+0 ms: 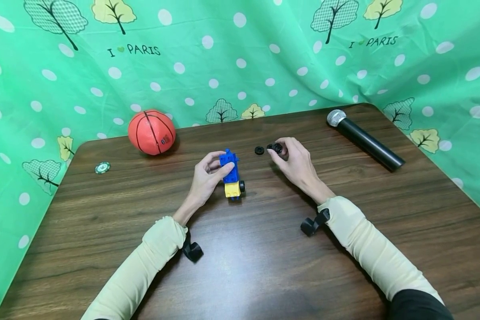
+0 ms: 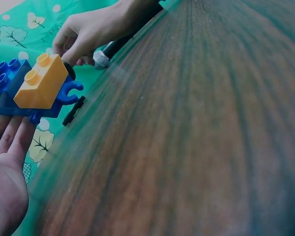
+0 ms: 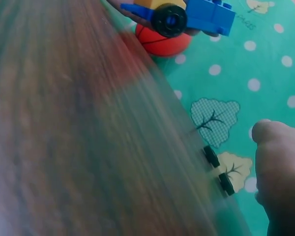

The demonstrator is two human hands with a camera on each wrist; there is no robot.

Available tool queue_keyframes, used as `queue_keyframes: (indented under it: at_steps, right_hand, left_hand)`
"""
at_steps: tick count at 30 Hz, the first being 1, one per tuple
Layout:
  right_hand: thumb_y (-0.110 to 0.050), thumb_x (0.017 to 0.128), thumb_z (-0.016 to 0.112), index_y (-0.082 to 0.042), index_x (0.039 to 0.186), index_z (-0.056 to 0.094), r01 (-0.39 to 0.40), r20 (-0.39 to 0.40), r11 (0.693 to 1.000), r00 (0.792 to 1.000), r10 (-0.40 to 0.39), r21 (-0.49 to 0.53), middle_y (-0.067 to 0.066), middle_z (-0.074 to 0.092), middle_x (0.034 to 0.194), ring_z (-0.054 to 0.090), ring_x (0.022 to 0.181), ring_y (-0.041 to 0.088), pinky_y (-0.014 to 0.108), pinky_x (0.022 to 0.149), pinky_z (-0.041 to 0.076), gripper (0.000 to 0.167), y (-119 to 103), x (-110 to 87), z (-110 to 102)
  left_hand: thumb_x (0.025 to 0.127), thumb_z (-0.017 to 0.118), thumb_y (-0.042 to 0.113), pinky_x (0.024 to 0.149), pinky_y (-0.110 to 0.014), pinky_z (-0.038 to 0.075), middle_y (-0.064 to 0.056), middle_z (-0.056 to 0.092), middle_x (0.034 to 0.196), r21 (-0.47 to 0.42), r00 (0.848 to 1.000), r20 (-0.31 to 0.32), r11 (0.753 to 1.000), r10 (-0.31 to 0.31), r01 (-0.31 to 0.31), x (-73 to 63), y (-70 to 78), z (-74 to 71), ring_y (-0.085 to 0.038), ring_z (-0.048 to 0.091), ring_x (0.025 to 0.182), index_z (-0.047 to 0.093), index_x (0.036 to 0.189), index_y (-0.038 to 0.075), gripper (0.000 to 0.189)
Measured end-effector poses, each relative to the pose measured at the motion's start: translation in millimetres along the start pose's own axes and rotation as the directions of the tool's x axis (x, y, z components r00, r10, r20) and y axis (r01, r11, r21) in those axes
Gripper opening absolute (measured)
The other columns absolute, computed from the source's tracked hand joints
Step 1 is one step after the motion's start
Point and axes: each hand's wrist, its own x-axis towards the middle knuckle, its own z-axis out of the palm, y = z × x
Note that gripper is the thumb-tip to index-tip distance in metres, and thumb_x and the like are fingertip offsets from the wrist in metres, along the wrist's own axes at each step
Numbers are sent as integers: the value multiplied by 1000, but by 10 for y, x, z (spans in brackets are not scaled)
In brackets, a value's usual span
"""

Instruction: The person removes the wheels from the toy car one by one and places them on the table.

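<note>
My left hand (image 1: 206,178) grips a toy block car (image 1: 231,171) made of blue and yellow bricks, its thumb on top of the blue part. A black wheel (image 3: 169,20) is fitted on the car's right side, by the yellow brick (image 2: 42,81). To the right, my right hand (image 1: 298,164) pinches a black toy wheel (image 1: 278,148) between thumb and fingers. Two loose black wheels lie just left of those fingertips; one wheel (image 1: 259,150) stands apart, the other (image 3: 226,184) is closer to the hand. In the right wrist view the pinched wheel is hidden.
A small red basketball (image 1: 152,132) sits at the back left of the wooden table (image 1: 256,266), with a green-and-white poker chip (image 1: 102,167) beyond it to the left. At the back right lies a black microphone (image 1: 366,138). A green dotted curtain (image 1: 224,58) hangs behind.
</note>
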Motion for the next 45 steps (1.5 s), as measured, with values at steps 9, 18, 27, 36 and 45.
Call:
queue_keyframes:
  at_steps: [9, 18, 27, 36, 45]
  right_hand:
    - [-15, 95, 77, 3, 111, 65, -67, 24, 997, 997, 68, -45, 15, 58, 85, 54, 77, 30, 43, 68, 45, 27, 119, 25, -36]
    - [-25, 98, 73, -1, 112, 67, -199, 81, 965, 973, 215, -168, 12, 58, 87, 53, 82, 32, 49, 70, 45, 29, 260, 82, -70]
    - [-30, 101, 69, 0, 115, 70, -239, 147, 939, 949, 280, -249, 17, 61, 93, 55, 90, 38, 53, 80, 46, 33, 408, 123, -57]
    - [-32, 101, 69, -1, 118, 72, -226, 196, 935, 938, 284, -272, 19, 61, 100, 53, 95, 41, 56, 80, 44, 35, 423, 138, -41]
    - [-36, 103, 67, -1, 119, 71, -238, 227, 932, 925, 303, -274, 21, 59, 104, 51, 98, 43, 55, 79, 42, 39, 426, 137, -41]
  left_hand:
    - [96, 69, 15, 79, -28, 59, -15, 73, 108, 13, 1000, 10, 1000, 0, 0, 0, -4, 4, -15, 74, 93, 56, 136, -5, 47]
    - [96, 67, 10, 80, -29, 60, -18, 73, 109, 9, 1000, 9, 1000, -9, 9, -4, 2, 11, -16, 74, 94, 57, 135, -5, 43]
    - [96, 67, 10, 77, -28, 59, -17, 73, 107, 10, 1000, 12, 1000, -12, 11, 7, -7, 11, -15, 73, 92, 57, 134, -6, 43]
    - [96, 68, 13, 76, -27, 59, -15, 73, 106, 14, 1000, 20, 1000, -4, 4, 9, -4, 8, -15, 73, 91, 57, 135, -5, 45]
    - [95, 73, 24, 79, -29, 59, -15, 73, 107, 21, 1000, 27, 1000, -4, 4, -2, -3, 2, -16, 73, 93, 57, 135, -4, 52]
